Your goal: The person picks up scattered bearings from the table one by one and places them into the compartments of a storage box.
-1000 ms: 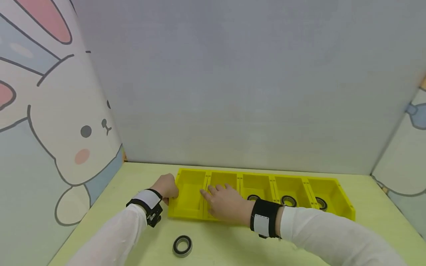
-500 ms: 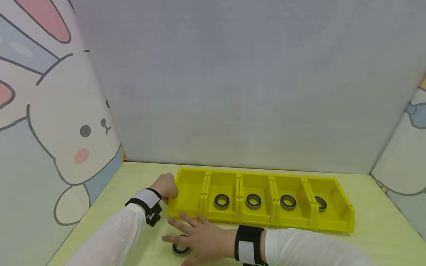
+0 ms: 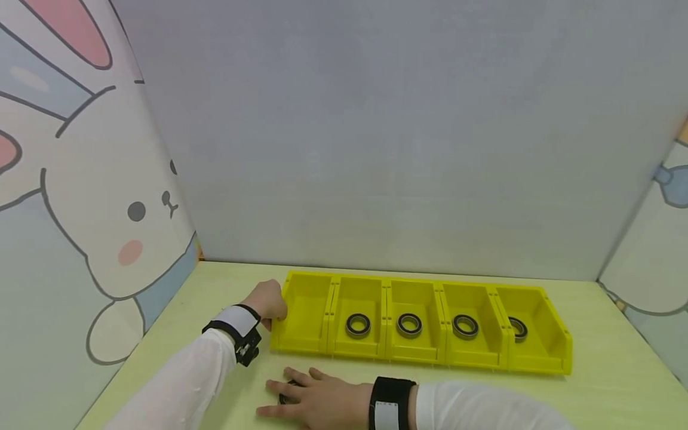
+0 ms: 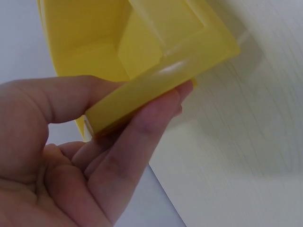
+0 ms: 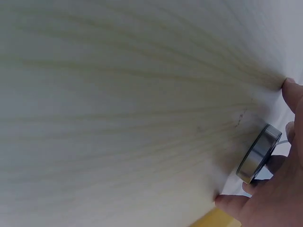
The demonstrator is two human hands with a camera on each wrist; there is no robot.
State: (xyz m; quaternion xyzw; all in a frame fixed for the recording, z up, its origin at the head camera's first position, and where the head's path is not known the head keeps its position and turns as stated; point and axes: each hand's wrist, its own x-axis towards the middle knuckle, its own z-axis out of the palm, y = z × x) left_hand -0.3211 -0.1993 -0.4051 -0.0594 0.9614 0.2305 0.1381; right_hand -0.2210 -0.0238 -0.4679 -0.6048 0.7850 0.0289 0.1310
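Note:
My left hand (image 3: 267, 300) grips the left side wall of the leftmost yellow bin (image 3: 305, 316). In the left wrist view, the thumb lies on one face of that wall (image 4: 142, 94) and the fingers on the other. In front of the bins, my right hand (image 3: 325, 400) spreads its fingers low over a ball bearing (image 3: 285, 399), which is partly hidden beneath them. The right wrist view shows the bearing's metal outer ring (image 5: 259, 153) close under the fingers, with fingertips down at the pale tabletop on either side.
The yellow bins stand joined in a row. Four of these hold one bearing each, such as the second bin's bearing (image 3: 358, 326) and the rightmost bin's bearing (image 3: 518, 329). A grey wall (image 3: 398, 149) rises behind the table, and a rabbit-printed panel (image 3: 97, 239) stands at left.
My right hand has moved from the second bin down and left to the loose bearing, uncovering a bearing in that bin. My left hand keeps its grip in place.

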